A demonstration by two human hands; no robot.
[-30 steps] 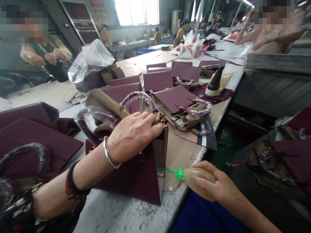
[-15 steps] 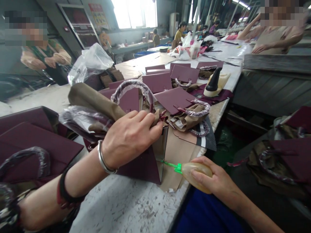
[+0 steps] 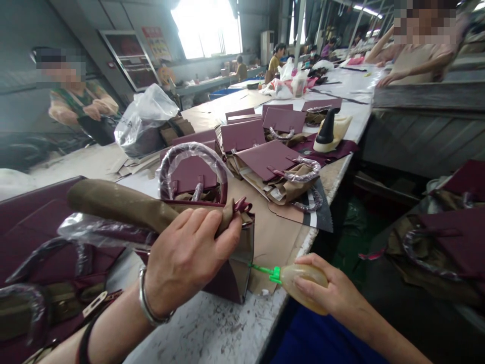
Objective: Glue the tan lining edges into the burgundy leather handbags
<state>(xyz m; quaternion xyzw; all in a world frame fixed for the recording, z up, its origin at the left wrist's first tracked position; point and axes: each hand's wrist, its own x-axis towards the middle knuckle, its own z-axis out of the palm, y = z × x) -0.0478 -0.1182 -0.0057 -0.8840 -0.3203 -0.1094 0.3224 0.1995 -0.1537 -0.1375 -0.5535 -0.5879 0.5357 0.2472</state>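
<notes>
Head view: a maroon handbag (image 3: 229,280) stands tilted on the worktable, its brown lining (image 3: 125,206) pulled out toward the left. My left hand (image 3: 189,258) is closed on the bag's top edge and the gathered lining by its side opening. A plastic-wrapped handle (image 3: 193,150) arches up behind my knuckles. In my right hand (image 3: 329,283) is a yellowish squeeze bottle (image 3: 303,283) with a green nozzle (image 3: 263,270). The nozzle's tip is at the side edge of the bag, below my left hand; whether it touches cannot be made out.
More maroon bags (image 3: 265,156) stand behind on the worktable (image 3: 212,328), with others at left and right. A black-spouted container (image 3: 328,132) sits near the table's right edge. A clear plastic bag (image 3: 146,119) lies back left. Several people work farther off.
The view has shifted a little. My left hand and the bag sit slightly lower and more to the left, and the bag's lining now lies flatter. The nozzle stays at the bag's side edge.
</notes>
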